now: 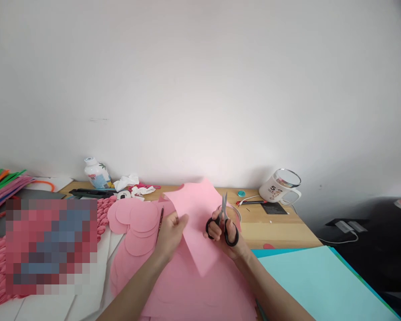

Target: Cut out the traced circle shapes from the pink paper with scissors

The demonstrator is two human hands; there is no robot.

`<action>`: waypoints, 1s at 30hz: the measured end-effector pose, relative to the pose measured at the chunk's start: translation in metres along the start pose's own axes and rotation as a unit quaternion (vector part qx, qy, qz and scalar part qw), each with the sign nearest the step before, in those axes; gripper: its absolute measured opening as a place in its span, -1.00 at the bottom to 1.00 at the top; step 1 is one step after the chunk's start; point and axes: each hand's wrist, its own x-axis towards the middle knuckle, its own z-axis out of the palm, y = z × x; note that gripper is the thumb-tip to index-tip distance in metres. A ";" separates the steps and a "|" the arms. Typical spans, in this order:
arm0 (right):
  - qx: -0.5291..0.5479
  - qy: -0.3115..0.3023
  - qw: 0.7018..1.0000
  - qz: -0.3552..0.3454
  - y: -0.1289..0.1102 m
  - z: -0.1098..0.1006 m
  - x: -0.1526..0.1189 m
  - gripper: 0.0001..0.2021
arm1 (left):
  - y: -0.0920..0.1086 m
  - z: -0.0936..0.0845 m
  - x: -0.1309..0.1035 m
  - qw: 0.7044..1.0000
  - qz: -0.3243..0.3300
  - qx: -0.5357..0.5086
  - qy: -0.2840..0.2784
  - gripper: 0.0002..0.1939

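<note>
My left hand pinches the left edge of a pink paper sheet, which is raised and has curved cutouts along its edge. In my right hand is a pair of scissors with black handles, the fingers through the loops and the blades pointing up, slightly apart. The blades stand in front of the sheet's right side; whether they touch it I cannot tell. Several pink paper circles lie overlapping to the left of my left hand. A dark patterned pencil rests beside them. More pink paper spreads below both hands.
Light blue sheets lie at the right. A white mug stands by the wall near a black card. At the back left are a white bottle, a black cutter, crumpled tissue and colored pipe cleaners.
</note>
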 end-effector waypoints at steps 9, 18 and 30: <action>-0.153 -0.138 0.974 0.099 0.013 -0.006 -0.005 -0.62 | 0.018 -0.021 0.014 0.950 0.088 -0.267 0.134 -0.74; -0.279 -0.139 0.942 0.128 0.003 0.010 -0.005 -0.55 | 0.027 -0.028 0.021 0.910 0.114 -0.333 0.221 -0.83; -0.296 -0.020 0.952 0.072 0.005 0.019 -0.007 -0.82 | 0.013 -0.020 0.014 0.956 0.127 -0.198 0.173 -0.72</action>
